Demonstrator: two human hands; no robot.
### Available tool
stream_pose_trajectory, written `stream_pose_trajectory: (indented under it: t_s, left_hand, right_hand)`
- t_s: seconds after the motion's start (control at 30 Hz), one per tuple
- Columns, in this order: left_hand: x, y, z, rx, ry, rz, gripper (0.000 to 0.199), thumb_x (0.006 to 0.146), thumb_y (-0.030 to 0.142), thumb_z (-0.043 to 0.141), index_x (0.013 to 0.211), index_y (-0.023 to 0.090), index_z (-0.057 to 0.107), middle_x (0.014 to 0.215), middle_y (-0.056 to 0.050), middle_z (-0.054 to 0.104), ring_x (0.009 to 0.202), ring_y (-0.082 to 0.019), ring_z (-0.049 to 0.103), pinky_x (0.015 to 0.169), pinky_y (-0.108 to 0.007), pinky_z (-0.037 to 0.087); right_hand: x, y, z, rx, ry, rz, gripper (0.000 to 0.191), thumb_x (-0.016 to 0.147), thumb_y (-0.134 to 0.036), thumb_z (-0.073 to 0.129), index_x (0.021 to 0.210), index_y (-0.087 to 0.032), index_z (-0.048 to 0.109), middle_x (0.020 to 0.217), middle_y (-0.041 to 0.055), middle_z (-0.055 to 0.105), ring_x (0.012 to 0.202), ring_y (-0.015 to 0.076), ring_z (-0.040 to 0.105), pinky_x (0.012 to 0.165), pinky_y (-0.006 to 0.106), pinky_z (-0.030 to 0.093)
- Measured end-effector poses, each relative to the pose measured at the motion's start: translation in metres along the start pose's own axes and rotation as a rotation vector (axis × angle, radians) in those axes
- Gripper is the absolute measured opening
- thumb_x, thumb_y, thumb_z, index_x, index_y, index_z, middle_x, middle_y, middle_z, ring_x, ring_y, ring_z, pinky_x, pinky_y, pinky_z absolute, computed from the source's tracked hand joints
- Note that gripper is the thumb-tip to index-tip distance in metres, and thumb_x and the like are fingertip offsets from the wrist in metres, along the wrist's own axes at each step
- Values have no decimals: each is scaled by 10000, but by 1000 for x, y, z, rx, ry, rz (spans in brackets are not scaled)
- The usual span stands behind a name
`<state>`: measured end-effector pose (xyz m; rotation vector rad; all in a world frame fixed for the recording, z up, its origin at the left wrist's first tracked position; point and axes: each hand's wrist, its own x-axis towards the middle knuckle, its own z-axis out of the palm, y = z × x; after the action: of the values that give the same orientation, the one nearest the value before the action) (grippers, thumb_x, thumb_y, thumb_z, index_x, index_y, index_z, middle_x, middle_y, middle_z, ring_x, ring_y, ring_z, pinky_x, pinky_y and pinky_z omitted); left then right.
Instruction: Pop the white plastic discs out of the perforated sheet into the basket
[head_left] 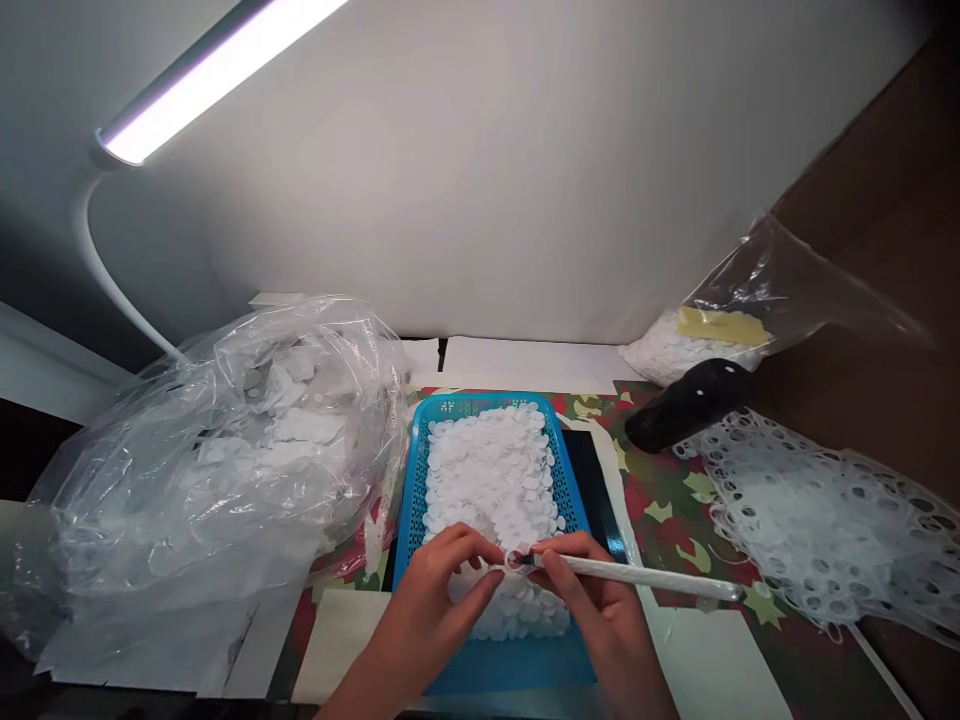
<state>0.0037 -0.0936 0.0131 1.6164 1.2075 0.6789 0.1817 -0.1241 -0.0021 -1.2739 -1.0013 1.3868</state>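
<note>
My left hand (pixel 450 590) pinches a small white ring-like piece (pixel 514 562) between thumb and fingertips. In my right hand (pixel 596 590) is a slim white pen-like tool (pixel 645 574), held like a pencil, its long end pointing right. Its dark tip (pixel 526 559) meets the small piece; the exact kind of tool cannot be made out. Both hands are over a blue plastic basket (pixel 412 470), near its front end. Many small white discs (pixel 487 460) fill the basket, and the hands hide some of them.
Left stands a large clear plastic bag (pixel 247 480) with white scraps. Right lie a black rounded object (pixel 690 405) and punched translucent sheets (pixel 825 520). Behind them is a clear bag of white pieces (pixel 660 345) with a yellow strip. A lit lamp (pixel 217 80) hangs above the camouflage-patterned cover (pixel 667 540).
</note>
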Motion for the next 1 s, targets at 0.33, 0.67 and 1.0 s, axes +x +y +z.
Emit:
stream_pose_trajectory:
  t_s: [0.33,0.67,1.0]
  left_hand:
    - [4,-9,4,-483,89,-247,199,814,366,637,934,218,693,936,-43,689,906,-222,619,802,-286,485]
    - [8,-7,3,-609,85,-127,141,815,273,666,908,217,756,860,-24,660,834,-170,603,717,-227,491]
    - [5,-11,6,-648,107,-207,168,779,279,710,927,211,749,874,-29,726,861,-182,652,757,-232,523]
  right_hand:
    - [-5,-6,7,-127,-109,59,240,850,-457,587,871,-244,698,836,18,659,812,182,627,718,238,515]
    - [6,6,4,-59,-45,-15,196,873,-422,571,921,-258,667,1050,31,634,1027,200,590,879,280,500]
    - [5,0,14,-68,72,-19,219,860,-426,588,899,-227,670,847,10,640,799,152,615,728,217,516]
